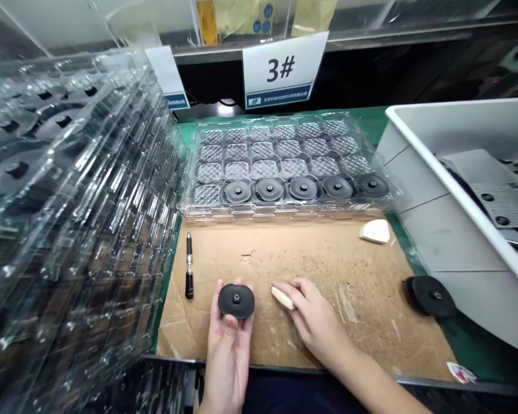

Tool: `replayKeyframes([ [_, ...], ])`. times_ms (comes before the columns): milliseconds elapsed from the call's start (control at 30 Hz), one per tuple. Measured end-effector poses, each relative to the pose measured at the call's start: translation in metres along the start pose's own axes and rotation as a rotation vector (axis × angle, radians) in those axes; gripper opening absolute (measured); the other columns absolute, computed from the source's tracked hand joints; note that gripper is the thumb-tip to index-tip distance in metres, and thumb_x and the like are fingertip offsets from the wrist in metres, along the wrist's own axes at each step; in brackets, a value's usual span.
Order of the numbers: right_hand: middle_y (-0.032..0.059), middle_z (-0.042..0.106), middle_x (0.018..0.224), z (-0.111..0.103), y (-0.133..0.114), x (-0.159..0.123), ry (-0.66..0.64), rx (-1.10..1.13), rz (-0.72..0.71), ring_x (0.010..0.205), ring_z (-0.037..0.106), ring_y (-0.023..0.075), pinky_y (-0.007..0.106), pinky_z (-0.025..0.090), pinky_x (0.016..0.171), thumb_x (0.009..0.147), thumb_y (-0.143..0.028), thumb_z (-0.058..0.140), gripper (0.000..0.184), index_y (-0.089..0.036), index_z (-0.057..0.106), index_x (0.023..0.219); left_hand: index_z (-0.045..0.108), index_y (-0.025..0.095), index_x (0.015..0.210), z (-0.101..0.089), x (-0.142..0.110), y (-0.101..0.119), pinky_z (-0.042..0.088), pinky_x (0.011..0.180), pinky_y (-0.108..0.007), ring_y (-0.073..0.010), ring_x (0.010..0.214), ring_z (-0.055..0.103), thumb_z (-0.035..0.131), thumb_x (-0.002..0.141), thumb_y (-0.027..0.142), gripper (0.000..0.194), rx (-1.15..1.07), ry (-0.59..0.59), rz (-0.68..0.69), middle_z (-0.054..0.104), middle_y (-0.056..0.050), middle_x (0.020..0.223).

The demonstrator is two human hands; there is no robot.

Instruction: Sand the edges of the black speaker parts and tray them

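Observation:
My left hand (pixel 231 339) holds a black rounded-oval part (pixel 236 301) with a small central knob, its knobbed face turned up. To its right, my right hand (pixel 311 313) pinches a small cream-coloured flat pad (pixel 282 298) between thumb and fingers, apart from the black part. Both hands are over a cardboard sheet (pixel 302 253). Beyond them lies a clear plastic tray (pixel 265 149) with pockets; several similar black parts sit in its nearest row, while that row's leftmost pocket holds none.
A tall stack of clear trays (pixel 125 190) stands at left. A pen (pixel 189 265) lies on the cardboard, with a white wedge-shaped block (pixel 375 231) at its far right. More black parts (pixel 431 295) rest beside a white bin (pixel 457 190). A "3#" sign (pixel 282 72) hangs behind.

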State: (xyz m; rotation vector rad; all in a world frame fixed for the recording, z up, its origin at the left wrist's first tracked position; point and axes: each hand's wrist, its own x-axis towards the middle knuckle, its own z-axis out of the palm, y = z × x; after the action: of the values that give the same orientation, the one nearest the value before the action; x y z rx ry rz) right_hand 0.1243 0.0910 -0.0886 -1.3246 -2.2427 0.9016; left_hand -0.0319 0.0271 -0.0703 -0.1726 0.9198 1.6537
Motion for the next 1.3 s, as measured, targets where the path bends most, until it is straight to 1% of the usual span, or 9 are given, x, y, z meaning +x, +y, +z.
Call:
replayKeyframes([
  [167, 0.0019, 0.066, 0.083, -0.020, -0.027, 0.033, -0.086, 0.187, 0.069, 0.069, 0.064, 0.0139, 0.022, 0.052, 0.060, 0.088, -0.023, 0.045, 0.020, -0.019, 0.056, 0.104, 0.059, 0.029, 0.114, -0.002, 0.006, -0.006, 0.047, 0.093, -0.029, -0.0242, 0.111, 0.058, 0.073, 0.067, 0.027, 0.048, 0.041, 0.045, 0.005, 0.067, -0.008, 0.116],
  [400, 0.0016, 0.069, 0.084, -0.005, -0.055, 0.040, -0.193, 0.280, 0.017, 0.076, 0.065, 0.0144, 0.023, 0.049, 0.070, 0.085, -0.020, 0.046, 0.018, -0.021, 0.063, 0.088, 0.060, 0.028, 0.108, -0.001, 0.007, -0.008, 0.051, 0.087, -0.028, -0.0213, 0.105, 0.062, 0.077, 0.063, 0.022, 0.049, 0.062, 0.100, -0.013, 0.069, -0.009, 0.111],
  [533, 0.0046, 0.069, 0.088, -0.006, -0.054, 0.040, -0.191, 0.268, 0.048, 0.078, 0.065, 0.0163, 0.026, 0.049, 0.070, 0.086, -0.018, 0.044, 0.020, -0.019, 0.062, 0.092, 0.062, 0.027, 0.104, 0.001, 0.007, -0.007, 0.050, 0.086, -0.026, -0.0203, 0.104, 0.062, 0.079, 0.059, 0.022, 0.048, 0.070, 0.118, -0.009, 0.070, -0.007, 0.107],
  [667, -0.0013, 0.070, 0.080, -0.008, -0.050, 0.043, -0.258, 0.302, 0.057, 0.070, 0.065, 0.0123, 0.021, 0.048, 0.063, 0.085, -0.018, 0.048, 0.016, -0.022, 0.063, 0.088, 0.061, 0.029, 0.106, 0.001, 0.009, -0.007, 0.050, 0.088, -0.029, -0.0228, 0.106, 0.061, 0.078, 0.061, 0.027, 0.049, 0.081, 0.106, -0.034, 0.068, -0.007, 0.111],
  [800, 0.0041, 0.070, 0.090, -0.008, -0.049, 0.041, -0.203, 0.245, 0.085, 0.080, 0.065, 0.0174, 0.028, 0.049, 0.072, 0.086, -0.019, 0.045, 0.019, -0.019, 0.063, 0.092, 0.062, 0.027, 0.106, -0.001, 0.010, -0.006, 0.049, 0.088, -0.026, -0.0207, 0.107, 0.061, 0.079, 0.060, 0.023, 0.049, 0.091, 0.112, -0.012, 0.068, -0.007, 0.112],
  [933, -0.0014, 0.070, 0.083, -0.009, -0.051, 0.038, -0.257, 0.307, 0.051, 0.072, 0.065, 0.0120, 0.021, 0.049, 0.065, 0.086, -0.018, 0.047, 0.017, -0.022, 0.064, 0.090, 0.060, 0.029, 0.109, -0.002, 0.008, -0.006, 0.051, 0.086, -0.028, -0.0245, 0.107, 0.060, 0.077, 0.062, 0.026, 0.050, 0.081, 0.080, -0.053, 0.067, -0.008, 0.114],
  [1100, 0.0018, 0.070, 0.090, -0.007, -0.052, 0.035, -0.199, 0.276, 0.069, 0.081, 0.065, 0.0151, 0.026, 0.049, 0.073, 0.086, -0.019, 0.046, 0.019, -0.020, 0.064, 0.093, 0.061, 0.028, 0.107, -0.001, 0.008, -0.006, 0.050, 0.088, -0.028, -0.0222, 0.108, 0.060, 0.077, 0.063, 0.024, 0.047, 0.099, 0.071, -0.017, 0.067, -0.007, 0.113],
  [1200, -0.0022, 0.071, 0.084, -0.007, -0.049, 0.038, -0.217, 0.307, 0.029, 0.073, 0.065, 0.0115, 0.021, 0.049, 0.066, 0.085, -0.017, 0.048, 0.018, -0.022, 0.065, 0.090, 0.059, 0.029, 0.110, -0.002, 0.009, -0.004, 0.050, 0.089, -0.031, -0.0250, 0.108, 0.059, 0.075, 0.065, 0.027, 0.047, 0.103, 0.044, -0.039, 0.066, -0.008, 0.115],
  [1300, 0.0016, 0.071, 0.085, -0.008, -0.039, 0.048, -0.142, 0.261, 0.077, 0.076, 0.066, 0.0151, 0.025, 0.050, 0.067, 0.085, -0.018, 0.048, 0.017, -0.019, 0.065, 0.090, 0.060, 0.026, 0.109, -0.003, 0.009, -0.004, 0.047, 0.092, -0.028, -0.0226, 0.111, 0.058, 0.076, 0.064, 0.024, 0.047, 0.122, 0.041, 0.004, 0.067, -0.009, 0.115],
])
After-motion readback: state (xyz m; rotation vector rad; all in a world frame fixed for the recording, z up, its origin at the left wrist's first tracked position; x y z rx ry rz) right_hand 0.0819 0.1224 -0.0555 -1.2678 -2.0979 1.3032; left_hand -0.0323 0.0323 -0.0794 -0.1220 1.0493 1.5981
